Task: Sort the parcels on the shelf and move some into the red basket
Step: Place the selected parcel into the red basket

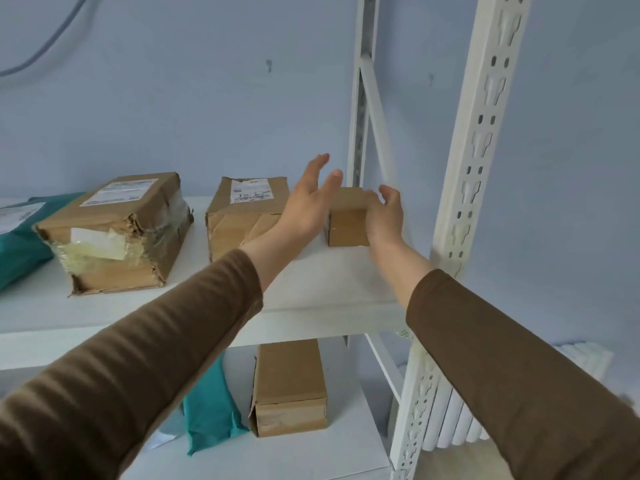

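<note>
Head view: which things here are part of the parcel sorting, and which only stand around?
Part of the job:
- small cardboard box, held by right hand
- left hand, open beside it
- torn taped box
- labelled box
- teal mailer bag
- long box on the lower shelf
- white shelf

Only standing around:
- grey cable
- white radiator

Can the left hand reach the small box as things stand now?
Probably yes. The left hand is open right beside the small box, nothing lies between them, and the right hand grips only its other side.
</note>
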Available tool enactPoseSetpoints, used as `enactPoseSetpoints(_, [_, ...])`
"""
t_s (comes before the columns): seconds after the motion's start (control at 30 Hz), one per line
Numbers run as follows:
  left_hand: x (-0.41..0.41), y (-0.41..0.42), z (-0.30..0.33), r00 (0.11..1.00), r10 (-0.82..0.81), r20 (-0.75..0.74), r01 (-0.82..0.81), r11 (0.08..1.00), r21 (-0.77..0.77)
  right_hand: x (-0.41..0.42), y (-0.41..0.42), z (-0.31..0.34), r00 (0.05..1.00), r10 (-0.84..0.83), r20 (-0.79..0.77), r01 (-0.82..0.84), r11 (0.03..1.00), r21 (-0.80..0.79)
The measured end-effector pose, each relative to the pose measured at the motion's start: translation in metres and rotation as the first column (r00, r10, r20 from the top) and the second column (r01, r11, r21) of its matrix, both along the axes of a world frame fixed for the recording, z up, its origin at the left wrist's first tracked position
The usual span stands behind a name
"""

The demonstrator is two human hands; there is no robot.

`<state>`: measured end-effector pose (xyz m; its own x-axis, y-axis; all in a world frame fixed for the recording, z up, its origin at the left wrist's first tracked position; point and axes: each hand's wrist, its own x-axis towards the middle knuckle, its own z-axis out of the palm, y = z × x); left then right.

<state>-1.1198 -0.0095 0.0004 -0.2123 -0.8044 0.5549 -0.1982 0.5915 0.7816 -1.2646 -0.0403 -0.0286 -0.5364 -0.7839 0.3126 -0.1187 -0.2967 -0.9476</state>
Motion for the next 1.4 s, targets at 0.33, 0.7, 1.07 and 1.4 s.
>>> enactPoseSetpoints(0.33, [-0.059,-0.052,-0.032,0.964,0.183,-0.193,-0.029,0.793,0.608,-0.014,-0.017,-0.013,0.975,0.165,0.151,-0.199,0.949,0.243])
enactPoseSetpoints(0.7, [-0.032,0.056,-0.053,0.898,-0.041,-0.437,0.133,0.974,0.181,0.002,0.105,-0.013,0.889,0.347,0.298,-0.295,0.933,-0.208])
enactPoseSetpoints(1.07, [0.048,0.206,-0.118,0.892,-0.113,-0.438,0.188,0.973,0.133,0.076,0.247,-0.095,0.934,0.306,0.184,-0.243,0.922,-0.300])
enactPoseSetpoints(1.4, [0.094,0.232,-0.134,0.506,-0.059,-0.860,0.723,0.574,0.385,0.108,0.302,-0.097,0.940,0.130,-0.315,-0.255,0.882,-0.396])
